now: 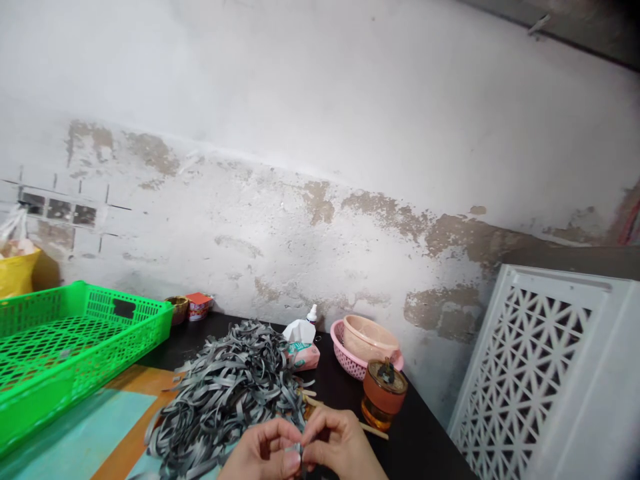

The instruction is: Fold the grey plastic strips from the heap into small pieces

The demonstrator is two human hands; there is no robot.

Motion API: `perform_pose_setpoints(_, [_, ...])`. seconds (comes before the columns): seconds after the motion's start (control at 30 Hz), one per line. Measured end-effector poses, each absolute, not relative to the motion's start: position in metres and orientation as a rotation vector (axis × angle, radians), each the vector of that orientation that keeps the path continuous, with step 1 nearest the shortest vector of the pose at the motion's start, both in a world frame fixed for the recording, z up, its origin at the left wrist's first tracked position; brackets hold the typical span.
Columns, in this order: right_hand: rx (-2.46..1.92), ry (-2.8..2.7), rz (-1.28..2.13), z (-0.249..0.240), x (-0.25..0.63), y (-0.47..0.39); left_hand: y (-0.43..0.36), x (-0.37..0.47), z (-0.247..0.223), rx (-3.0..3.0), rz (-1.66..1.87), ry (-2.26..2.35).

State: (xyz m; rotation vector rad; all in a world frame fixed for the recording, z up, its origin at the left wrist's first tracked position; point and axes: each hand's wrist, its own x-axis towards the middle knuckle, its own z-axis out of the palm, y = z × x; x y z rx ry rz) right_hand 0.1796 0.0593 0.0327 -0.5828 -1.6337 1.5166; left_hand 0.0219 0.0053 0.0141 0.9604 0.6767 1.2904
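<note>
At the bottom centre of the head view, my left hand [265, 453] and my right hand [336, 441] meet fingertip to fingertip. Both pinch a small grey strip [296, 449], mostly covered by the fingers. Just behind and to the left of my hands lies a large tangled heap of grey strips [235, 390]. A thin wooden stick [375, 431] sticks out to the right behind my right hand.
A green crate [120, 340] stands at left. Behind the heap are a tissue pack [304, 357] and a white bottle [312, 315]. Pink basket [350, 360], peach basket [370, 338] and amber jar [383, 397] stand right. A white lattice panel [525, 373] rises at far right.
</note>
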Motion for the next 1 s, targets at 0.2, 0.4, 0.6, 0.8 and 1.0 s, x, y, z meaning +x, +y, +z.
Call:
perform_pose_setpoints(0.2, [-0.561,-1.722,1.603,0.031,0.18,0.059,0.006,0.019,0.022,1.155,1.313,0.783])
perform_pose_setpoints(0.4, [-0.696,-1.627,1.713,0.03,0.178,0.059,0.003,0.019,0.024,1.242,1.338,0.926])
perform_pose_setpoints(0.6, [-0.681,-1.554,1.729,0.034,0.179,0.059,0.004,0.02,0.024,1.156,1.347,0.858])
perform_pose_setpoints(0.8, [-0.761,-1.567,1.629,0.037,0.177,0.054,0.002,0.023,0.03,1.151,1.356,0.944])
perform_pose_setpoints(1.0, [-0.832,-1.542,1.599,0.035,0.17,0.052,0.002,0.022,0.028,1.263,1.437,1.1])
